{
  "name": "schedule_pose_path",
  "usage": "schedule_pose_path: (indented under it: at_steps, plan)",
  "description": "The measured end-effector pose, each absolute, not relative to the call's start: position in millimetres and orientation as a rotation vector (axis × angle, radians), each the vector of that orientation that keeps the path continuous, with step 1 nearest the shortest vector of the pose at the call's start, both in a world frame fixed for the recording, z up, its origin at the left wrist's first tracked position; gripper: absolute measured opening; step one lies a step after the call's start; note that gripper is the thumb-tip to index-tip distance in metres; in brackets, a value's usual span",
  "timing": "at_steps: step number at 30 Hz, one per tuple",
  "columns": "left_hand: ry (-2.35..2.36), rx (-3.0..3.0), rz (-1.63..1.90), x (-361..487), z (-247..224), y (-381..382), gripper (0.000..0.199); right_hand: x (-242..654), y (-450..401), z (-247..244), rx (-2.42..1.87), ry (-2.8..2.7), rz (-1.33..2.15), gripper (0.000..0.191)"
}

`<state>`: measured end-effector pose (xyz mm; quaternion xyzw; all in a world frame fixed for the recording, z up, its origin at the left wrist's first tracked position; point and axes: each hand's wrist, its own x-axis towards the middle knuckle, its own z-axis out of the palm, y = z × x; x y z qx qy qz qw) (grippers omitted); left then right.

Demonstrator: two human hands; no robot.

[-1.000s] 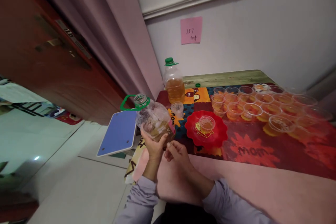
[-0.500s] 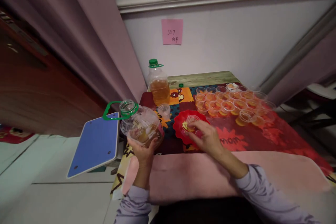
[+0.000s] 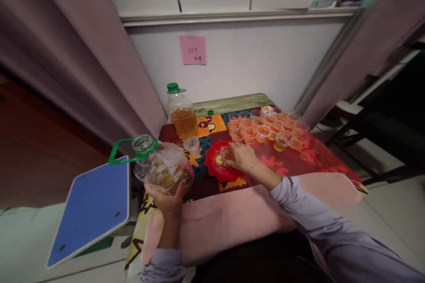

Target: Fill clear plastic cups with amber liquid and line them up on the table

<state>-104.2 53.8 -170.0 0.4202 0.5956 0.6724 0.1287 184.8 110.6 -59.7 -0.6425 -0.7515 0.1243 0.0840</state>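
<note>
My left hand (image 3: 168, 201) is wrapped round the lower side of a large clear plastic jug (image 3: 162, 166). The jug leans to the left, its mouth uncapped, with a green ring handle (image 3: 123, 159) at the neck and some amber liquid inside. Over a red scalloped plate (image 3: 212, 172), my right hand (image 3: 244, 157) has its fingers closed on the rim of a small clear plastic cup (image 3: 226, 154). The cup stands on the plate; fingers partly cover it. Left of the plate is a clear cup (image 3: 191, 144). Behind it stands a second jug (image 3: 183, 119) of amber liquid, capped in green.
Several clear cups (image 3: 264, 131) with orange liquid stand in close rows on the right of the patterned tablecloth (image 3: 252, 163). A green cap (image 3: 210, 112) lies at the back. To the left is a blue board (image 3: 94, 205); at right, a dark chair (image 3: 392, 110).
My right hand's fingers have closed on the cup over the red plate. The left hand still holds the jug at a lean. The head view has turned rightward.
</note>
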Motion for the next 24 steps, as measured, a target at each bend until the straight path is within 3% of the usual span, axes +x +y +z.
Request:
schedule_pose_path:
  at_steps: [11,18,24]
  plan:
    - [1.758,1.223,1.935,-105,-166,56,0.129,196,109,-51,-1.800,-2.153,0.315,0.056]
    - [1.756,1.266,1.929,-108,-170,58,0.129,280,111,-58,-1.664,-2.022,0.008,0.056]
    - [1.762,1.306,1.923,-109,-172,59,0.129,347,120,-95,-1.915,-1.974,-0.141,0.056]
